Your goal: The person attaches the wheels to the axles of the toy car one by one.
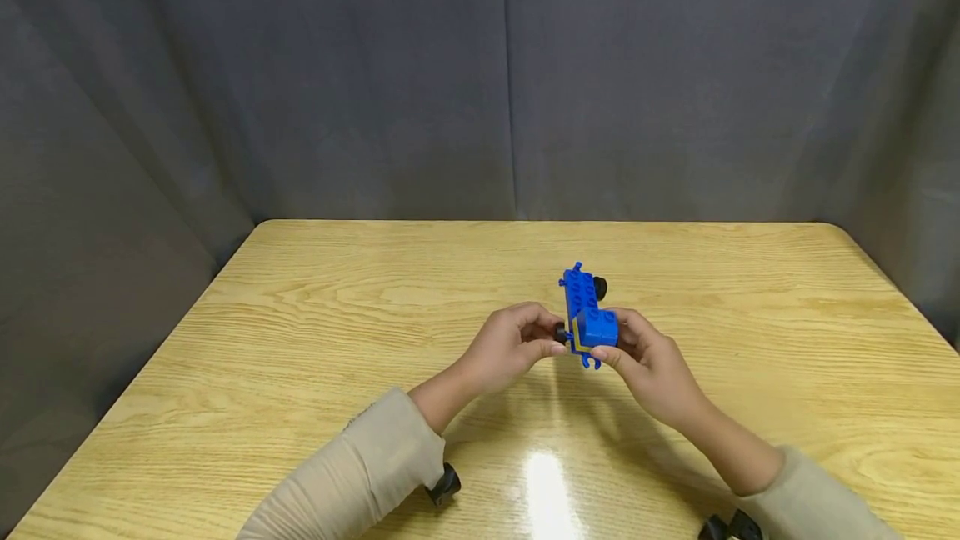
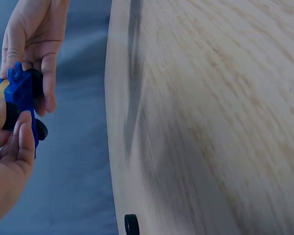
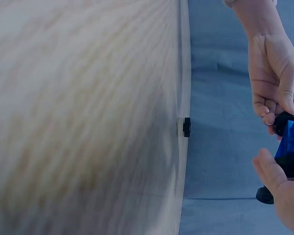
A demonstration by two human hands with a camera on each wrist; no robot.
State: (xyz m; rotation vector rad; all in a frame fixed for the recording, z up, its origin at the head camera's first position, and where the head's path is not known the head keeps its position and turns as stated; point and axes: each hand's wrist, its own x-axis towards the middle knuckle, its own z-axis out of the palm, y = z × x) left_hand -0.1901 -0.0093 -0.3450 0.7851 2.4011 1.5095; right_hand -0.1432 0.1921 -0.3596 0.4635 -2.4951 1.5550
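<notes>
Above the table, both hands hold a blue toy car made of bricks, with a yellow strip at its cab and hooks at its ends. My left hand pinches a black wheel at the car's left side between thumb and fingers. On the other side, my right hand grips the blue cab block, its thumb on the near edge. Another black wheel sits at the far right of the car. In the right wrist view, the car is partly cut off by the frame edge.
A wooden table lies below, with dark grey curtains around it. One loose black wheel stands on the table in both wrist views. Black devices show beside the sleeves.
</notes>
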